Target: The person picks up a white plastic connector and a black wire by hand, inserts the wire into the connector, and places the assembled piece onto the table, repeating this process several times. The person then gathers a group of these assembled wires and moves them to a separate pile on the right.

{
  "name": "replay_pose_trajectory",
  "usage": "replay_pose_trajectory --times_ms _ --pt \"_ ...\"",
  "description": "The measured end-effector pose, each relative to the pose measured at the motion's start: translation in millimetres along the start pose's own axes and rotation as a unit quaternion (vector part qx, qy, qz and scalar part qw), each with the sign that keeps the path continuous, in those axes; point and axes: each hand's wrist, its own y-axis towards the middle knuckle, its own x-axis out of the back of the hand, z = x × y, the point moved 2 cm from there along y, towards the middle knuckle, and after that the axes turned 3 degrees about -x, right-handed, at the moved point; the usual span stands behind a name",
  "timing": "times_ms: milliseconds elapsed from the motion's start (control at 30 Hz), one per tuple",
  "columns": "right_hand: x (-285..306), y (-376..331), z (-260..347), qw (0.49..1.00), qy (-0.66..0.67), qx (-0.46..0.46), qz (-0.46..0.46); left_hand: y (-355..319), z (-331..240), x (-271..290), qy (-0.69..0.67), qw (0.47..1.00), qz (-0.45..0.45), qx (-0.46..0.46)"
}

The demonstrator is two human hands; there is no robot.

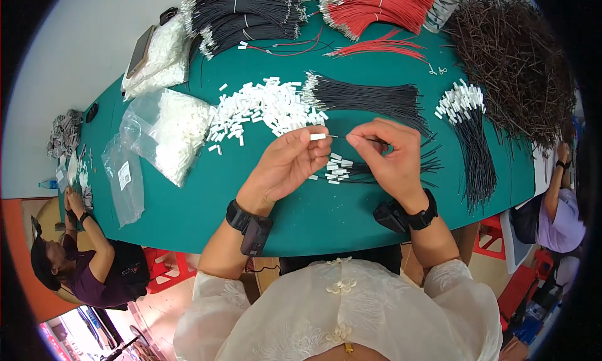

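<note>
Near the centre of the frame, the left hand (pixel 285 165) pinches a small white connector (pixel 318 136) between thumb and fingers, its open palm side showing. To its right, the right hand (pixel 396 157) grips a thin wire (pixel 337 136) between thumb and forefinger, the tip pointing left at the connector; whether it has entered is too small to tell. Just below the hands lies a small group of capped wires (pixel 337 171), white ends to the left. Above the left hand, a loose heap of white connectors (pixel 269 107) spreads over the green table (pixel 301 220), next to a clear plastic bag (pixel 179 132) at left. A bundle of black wires (pixel 376 99) lies above the right hand, and a larger capped bunch (pixel 475 154) stretches downward at the right of the frame.
</note>
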Motion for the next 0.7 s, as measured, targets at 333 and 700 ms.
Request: replay_pose_trajectory --times_ms 333,700 --pt "0 -1 -1 1.000 0.014 -0.013 0.010 1 1 0 0.038 0.999 -0.008 -0.001" --pt "-4 0 -3 0.999 -0.036 0.027 -0.013 0 0 -17 0.330 0.924 -0.159 -0.111"
